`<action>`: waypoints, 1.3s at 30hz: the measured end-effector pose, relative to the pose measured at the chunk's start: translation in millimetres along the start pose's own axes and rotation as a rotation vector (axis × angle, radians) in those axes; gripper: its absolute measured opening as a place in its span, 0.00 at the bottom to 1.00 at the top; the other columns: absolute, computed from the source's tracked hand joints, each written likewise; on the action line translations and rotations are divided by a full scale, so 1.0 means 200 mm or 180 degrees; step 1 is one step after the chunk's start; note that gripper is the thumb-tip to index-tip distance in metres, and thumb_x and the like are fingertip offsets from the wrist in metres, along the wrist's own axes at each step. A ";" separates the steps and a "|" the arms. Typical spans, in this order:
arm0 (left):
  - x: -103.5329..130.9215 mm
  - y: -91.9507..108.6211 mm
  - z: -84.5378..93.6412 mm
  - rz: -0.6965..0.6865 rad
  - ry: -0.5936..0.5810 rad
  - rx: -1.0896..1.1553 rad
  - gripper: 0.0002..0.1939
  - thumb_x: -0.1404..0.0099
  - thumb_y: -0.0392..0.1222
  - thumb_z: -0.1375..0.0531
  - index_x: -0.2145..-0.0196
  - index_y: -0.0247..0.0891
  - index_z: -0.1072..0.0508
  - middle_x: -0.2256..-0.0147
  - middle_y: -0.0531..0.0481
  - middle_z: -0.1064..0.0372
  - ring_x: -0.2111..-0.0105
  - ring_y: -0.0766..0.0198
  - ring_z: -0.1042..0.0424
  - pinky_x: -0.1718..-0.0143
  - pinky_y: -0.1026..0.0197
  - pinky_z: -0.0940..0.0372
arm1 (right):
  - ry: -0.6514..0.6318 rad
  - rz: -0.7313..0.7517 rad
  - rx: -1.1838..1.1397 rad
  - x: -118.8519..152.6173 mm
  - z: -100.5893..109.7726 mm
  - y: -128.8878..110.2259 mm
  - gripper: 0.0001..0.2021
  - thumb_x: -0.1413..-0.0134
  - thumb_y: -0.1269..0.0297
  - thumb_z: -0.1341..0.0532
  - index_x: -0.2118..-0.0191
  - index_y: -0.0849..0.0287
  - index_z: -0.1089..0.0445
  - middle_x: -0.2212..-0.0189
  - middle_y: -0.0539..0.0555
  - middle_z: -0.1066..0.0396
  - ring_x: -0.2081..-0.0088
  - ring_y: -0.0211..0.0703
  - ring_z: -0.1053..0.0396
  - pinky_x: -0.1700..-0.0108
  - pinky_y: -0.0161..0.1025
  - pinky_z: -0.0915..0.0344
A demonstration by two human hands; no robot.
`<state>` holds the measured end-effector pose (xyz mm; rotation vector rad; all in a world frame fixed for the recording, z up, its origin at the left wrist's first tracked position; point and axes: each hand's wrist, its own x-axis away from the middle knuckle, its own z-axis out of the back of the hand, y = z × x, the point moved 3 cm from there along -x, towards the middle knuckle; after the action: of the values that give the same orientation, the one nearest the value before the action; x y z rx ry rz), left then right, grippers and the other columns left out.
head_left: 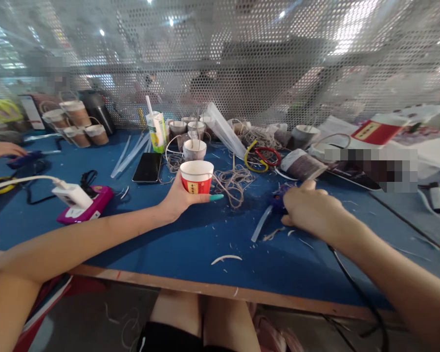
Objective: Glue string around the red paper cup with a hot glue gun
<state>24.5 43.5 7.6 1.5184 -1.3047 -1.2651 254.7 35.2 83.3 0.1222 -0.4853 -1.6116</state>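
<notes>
My left hand (181, 198) is wrapped around a red paper cup (201, 185) with a white inside, held upright over the table. The thumb wears a teal tip. A strand of twine (223, 183) runs by the cup's right side, and loose twine lies tangled behind it. Off to the right, my right hand (308, 205) is closed on a blue hot glue gun (277, 199), mostly hidden by the fingers. A translucent glue stick (261, 225) sticks out of it toward me, and a black cord (352, 281) trails below my wrist.
A phone (147, 167), a drink carton (157, 132) and several twine-wrapped cups (195, 149) stand behind. Red-and-yellow-handled pliers (256, 157) lie near a tipped cup (302, 165). At left are a purple power strip (99, 200) and another person's hand (3, 150).
</notes>
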 end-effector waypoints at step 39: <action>0.01 -0.02 -0.02 0.0148 -0.0473 0.0261 0.28 0.57 0.40 0.25 0.59 0.37 0.30 0.60 0.47 0.27 0.60 0.60 0.28 0.54 0.53 0.32 | 0.0749 0.1981 -0.5020 0.00 -0.14 -0.17 0.27 0.57 0.38 0.31 0.85 0.56 0.34 0.93 0.47 0.40 0.89 0.37 0.39 0.84 0.37 0.37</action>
<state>29.6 41.9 5.2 1.4640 -1.4953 -1.3300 232.3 29.5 45.4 -0.9205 0.9158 -0.9592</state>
